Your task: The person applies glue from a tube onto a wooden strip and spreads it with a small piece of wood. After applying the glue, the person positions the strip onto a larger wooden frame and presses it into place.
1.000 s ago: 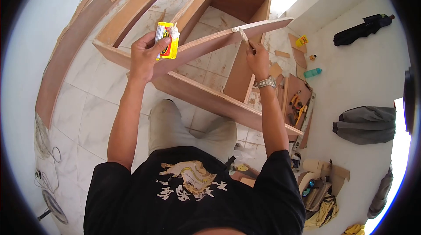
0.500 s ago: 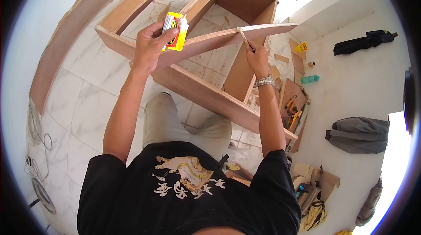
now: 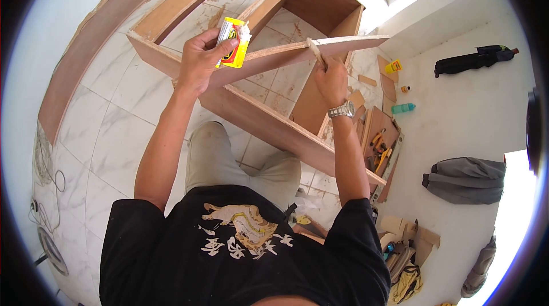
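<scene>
Packet printed in yellow, red and white stands slightly tilted in the left hand, whose grip is closed on it, the thumb pressed across its front. Whitish paste clings to the packet's upper corner. The right hand, with a metal watch on its wrist, has its grip closed on a light-coloured stick. The stick's upper end meets the edge of a long curved board, which slants across between the hands and passes above part of a wooden frame. White material coats the right-hand stretch of that edge, while the stretch nearer the packet shows brown wood.

The frame lies on a marble-patterned tile floor scattered with dust. Over to the right, near the wall, are a yellow container, a small bottle and a teal bottle. Nearer the person, orange-handled tools rest on a brown panel, just beside a long level.
</scene>
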`<state>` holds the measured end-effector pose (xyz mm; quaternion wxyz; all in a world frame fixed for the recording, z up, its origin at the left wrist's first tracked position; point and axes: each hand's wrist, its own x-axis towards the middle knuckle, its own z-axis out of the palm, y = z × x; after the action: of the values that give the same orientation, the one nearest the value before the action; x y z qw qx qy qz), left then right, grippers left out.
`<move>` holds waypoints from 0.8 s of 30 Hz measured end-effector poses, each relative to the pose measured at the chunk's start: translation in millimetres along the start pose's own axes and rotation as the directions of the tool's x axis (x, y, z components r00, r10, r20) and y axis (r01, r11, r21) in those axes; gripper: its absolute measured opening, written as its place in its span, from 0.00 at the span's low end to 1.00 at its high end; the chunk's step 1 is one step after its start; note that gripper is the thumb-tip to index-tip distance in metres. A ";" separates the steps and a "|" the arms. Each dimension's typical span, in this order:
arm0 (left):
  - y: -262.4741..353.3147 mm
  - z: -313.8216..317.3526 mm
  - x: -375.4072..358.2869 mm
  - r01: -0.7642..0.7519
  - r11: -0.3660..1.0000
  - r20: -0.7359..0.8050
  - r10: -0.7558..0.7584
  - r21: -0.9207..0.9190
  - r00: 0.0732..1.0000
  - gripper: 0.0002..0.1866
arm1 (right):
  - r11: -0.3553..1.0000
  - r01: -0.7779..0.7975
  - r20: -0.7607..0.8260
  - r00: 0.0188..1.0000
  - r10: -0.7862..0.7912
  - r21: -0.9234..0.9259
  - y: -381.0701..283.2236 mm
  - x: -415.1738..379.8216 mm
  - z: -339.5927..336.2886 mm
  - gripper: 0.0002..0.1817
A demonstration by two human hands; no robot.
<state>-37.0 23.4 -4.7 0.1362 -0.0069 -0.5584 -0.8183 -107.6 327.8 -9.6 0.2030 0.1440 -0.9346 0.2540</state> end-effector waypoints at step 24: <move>0.2 2.7 -0.5 -0.014 1.000 -0.014 0.014 -0.005 1.000 0.16 | 0.905 0.247 0.131 0.968 -0.214 -0.345 -17.9 39.6 -32.7 0.14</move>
<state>-36.9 25.9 -3.6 0.1458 -0.0055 -0.5553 -0.8188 -125.6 323.8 41.6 0.2120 0.2252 -0.9498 0.0466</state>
